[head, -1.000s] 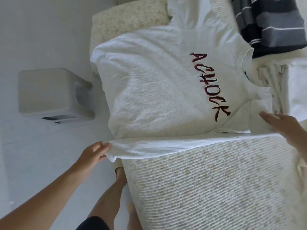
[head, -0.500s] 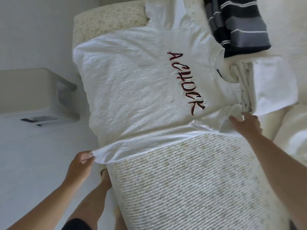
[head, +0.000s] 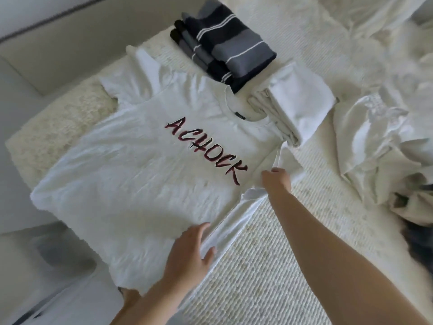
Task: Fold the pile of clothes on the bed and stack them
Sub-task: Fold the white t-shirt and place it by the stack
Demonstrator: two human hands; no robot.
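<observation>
Fingers [head: 201, 231] now flat on shirt [head: 131, 184] | hem released; right hand [head: 276, 181] still pinching sleeve

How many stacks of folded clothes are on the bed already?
2. A dark striped stack lies at the far edge of the bed, and a white stack sits just right of it, by the T-shirt collar. The unfolded heap may hide more.
</observation>
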